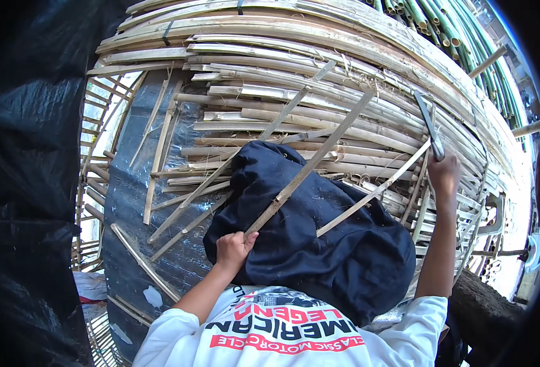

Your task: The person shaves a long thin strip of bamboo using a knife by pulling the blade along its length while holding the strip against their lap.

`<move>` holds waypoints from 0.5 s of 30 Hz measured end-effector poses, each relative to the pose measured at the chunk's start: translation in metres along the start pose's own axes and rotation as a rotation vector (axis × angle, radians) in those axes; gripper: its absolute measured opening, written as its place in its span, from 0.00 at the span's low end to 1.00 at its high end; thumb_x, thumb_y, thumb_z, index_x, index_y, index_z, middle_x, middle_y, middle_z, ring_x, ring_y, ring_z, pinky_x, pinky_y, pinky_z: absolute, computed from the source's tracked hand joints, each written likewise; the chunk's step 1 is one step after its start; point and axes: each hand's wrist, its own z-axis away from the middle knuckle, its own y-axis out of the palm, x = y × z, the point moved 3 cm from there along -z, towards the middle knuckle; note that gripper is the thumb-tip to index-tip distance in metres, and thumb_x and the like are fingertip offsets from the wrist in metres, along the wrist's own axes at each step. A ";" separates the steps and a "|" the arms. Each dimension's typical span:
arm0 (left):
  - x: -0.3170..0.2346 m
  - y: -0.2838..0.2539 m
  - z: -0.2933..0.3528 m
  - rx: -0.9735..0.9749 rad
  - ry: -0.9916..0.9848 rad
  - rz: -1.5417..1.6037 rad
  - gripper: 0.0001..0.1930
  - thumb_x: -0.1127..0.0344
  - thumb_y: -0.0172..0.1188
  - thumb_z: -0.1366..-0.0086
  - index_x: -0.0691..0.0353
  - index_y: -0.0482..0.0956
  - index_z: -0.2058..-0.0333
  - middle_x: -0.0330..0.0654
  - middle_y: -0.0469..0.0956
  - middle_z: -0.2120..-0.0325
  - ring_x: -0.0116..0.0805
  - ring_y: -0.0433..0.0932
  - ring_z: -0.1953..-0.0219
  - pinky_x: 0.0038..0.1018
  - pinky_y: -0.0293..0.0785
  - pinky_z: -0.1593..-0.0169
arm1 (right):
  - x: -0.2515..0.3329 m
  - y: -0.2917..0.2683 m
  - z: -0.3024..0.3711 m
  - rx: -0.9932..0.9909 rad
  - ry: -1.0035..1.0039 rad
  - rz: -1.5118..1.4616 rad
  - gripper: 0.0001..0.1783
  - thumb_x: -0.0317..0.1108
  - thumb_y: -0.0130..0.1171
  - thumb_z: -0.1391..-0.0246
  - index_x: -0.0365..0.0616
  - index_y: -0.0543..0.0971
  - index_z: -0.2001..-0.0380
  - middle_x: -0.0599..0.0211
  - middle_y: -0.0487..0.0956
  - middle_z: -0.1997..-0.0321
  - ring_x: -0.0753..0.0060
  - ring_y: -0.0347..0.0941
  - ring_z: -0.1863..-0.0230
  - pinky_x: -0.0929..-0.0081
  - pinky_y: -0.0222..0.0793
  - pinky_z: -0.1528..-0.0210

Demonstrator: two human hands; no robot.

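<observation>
My left hand (235, 249) is closed around the near end of a long split bamboo strip (311, 164). The strip slants up and away to the right, over dark cloth (319, 269) draped on my lap. Off to the right, my right hand (444, 171) grips a long-bladed knife (427, 121), its blade pointing away and slightly left. The blade is apart from the held strip. A second, paler bamboo strip (374, 194) lies across the cloth, its far end close to my right hand; I cannot tell whether they touch.
Split bamboo slats (294, 92) lie in a wide stack ahead. Loose strips rest on a dark sheet (129, 177) at the left. Green bamboo poles (441, 24) are piled at the far right. Black plastic sheeting (25, 171) hangs along the left, and a dark log (487, 303) lies at the near right.
</observation>
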 end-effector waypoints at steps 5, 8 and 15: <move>0.005 -0.018 0.006 0.051 0.020 -0.080 0.32 0.40 0.50 0.34 0.63 0.73 0.86 0.53 0.74 0.87 0.55 0.77 0.81 0.45 0.72 0.76 | 0.100 0.013 0.102 0.261 -0.297 -0.468 0.09 0.33 0.61 0.57 0.39 0.79 0.74 0.45 0.77 0.76 0.42 0.75 0.70 0.58 0.72 0.65; -0.006 -0.030 0.004 0.052 0.046 -0.071 0.31 0.41 0.51 0.35 0.64 0.73 0.85 0.52 0.74 0.86 0.55 0.76 0.80 0.45 0.71 0.75 | 0.127 0.033 0.145 0.714 -0.015 -1.437 0.09 0.29 0.61 0.58 0.38 0.72 0.82 0.54 0.80 0.67 0.58 0.76 0.63 0.66 0.69 0.57; -0.069 -0.071 -0.001 0.189 0.004 -0.201 0.20 0.48 0.61 0.41 0.62 0.74 0.69 0.48 0.75 0.72 0.49 0.75 0.62 0.44 0.69 0.60 | 0.105 -0.010 0.189 0.940 -0.186 -2.775 0.13 0.38 0.57 0.60 0.52 0.65 0.88 0.71 0.64 0.77 0.73 0.58 0.74 0.70 0.56 0.68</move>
